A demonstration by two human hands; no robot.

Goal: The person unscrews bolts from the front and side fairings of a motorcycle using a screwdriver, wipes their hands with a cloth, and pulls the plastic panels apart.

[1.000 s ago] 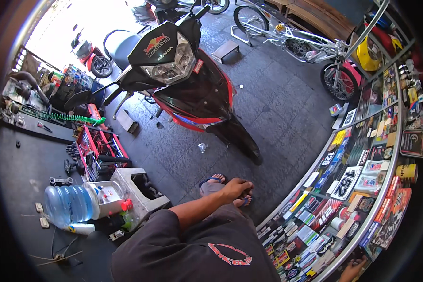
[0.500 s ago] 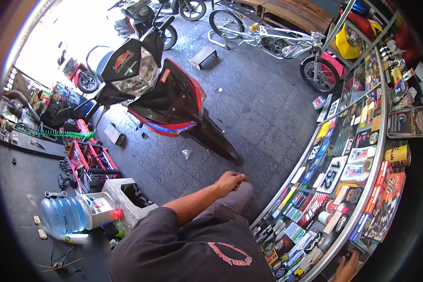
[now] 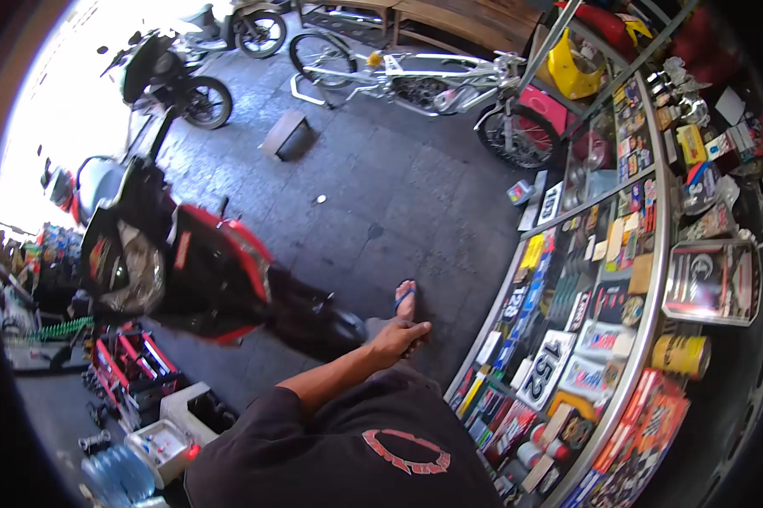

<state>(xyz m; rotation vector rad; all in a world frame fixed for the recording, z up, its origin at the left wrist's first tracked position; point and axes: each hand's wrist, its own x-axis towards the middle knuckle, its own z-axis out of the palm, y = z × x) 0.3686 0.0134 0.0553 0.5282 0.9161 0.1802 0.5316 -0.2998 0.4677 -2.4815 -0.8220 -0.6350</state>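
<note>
My left hand (image 3: 401, 339) hangs in front of my dark shirt, its fingers curled together. Whether anything small is inside them is hidden. Below and beyond it, my foot (image 3: 405, 298) in a blue-strapped sandal is on the dark tiled floor (image 3: 398, 195). Nearest on the left stands a black and red scooter (image 3: 216, 267), its front wheel close to my left forearm. Along my right side runs a glass display case (image 3: 661, 220) with a metal frame, filled with small packets and boxed parts. My right hand is out of the picture.
A white bare motorcycle frame (image 3: 398, 72) on wheels stands ahead, before a wooden bench (image 3: 458, 25). A low metal stool (image 3: 287, 135) is on the floor. At lower left are a red tool tray (image 3: 136, 360) and a blue water bottle (image 3: 119, 476). A yellow can (image 3: 680, 356) stands right.
The view has turned and moved forward; the scooter now sits further left. My right hand, earlier at the display case, has left the picture. My sandaled foot has come into sight.
</note>
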